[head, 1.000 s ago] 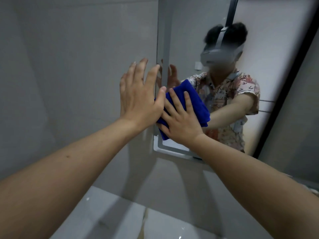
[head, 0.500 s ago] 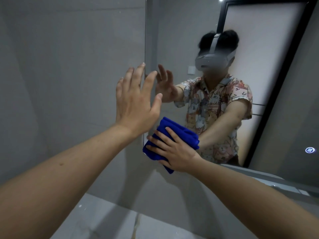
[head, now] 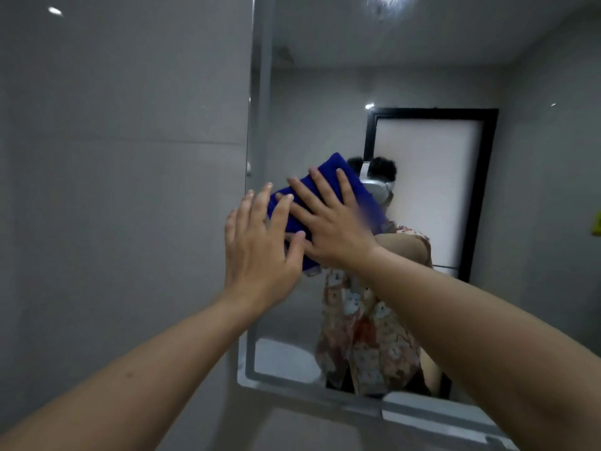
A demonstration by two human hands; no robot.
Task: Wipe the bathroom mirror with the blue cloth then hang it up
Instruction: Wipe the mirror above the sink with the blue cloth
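Note:
A folded blue cloth (head: 328, 177) lies flat against the bathroom mirror (head: 325, 92), near the mirror's left edge at mid height. My right hand (head: 328, 222) presses on it with spread, straight fingers. My left hand (head: 260, 245) is raised just left of the cloth with its fingers straight and spread, over the mirror's left edge; its thumb lies by the cloth's lower left part. Whether the left palm touches the glass is unclear.
Grey tiled wall (head: 123, 157) fills the left. The mirror's frame (head: 292, 387) runs along the bottom. Reflected in the glass are a person in a patterned shirt and a black-framed door (head: 432, 190). A yellow object (head: 596, 224) shows at the right edge.
My right hand has slid the cloth from the mirror's lower left corner up the glass. The view has tilted upward. My left hand stays raised beside the cloth.

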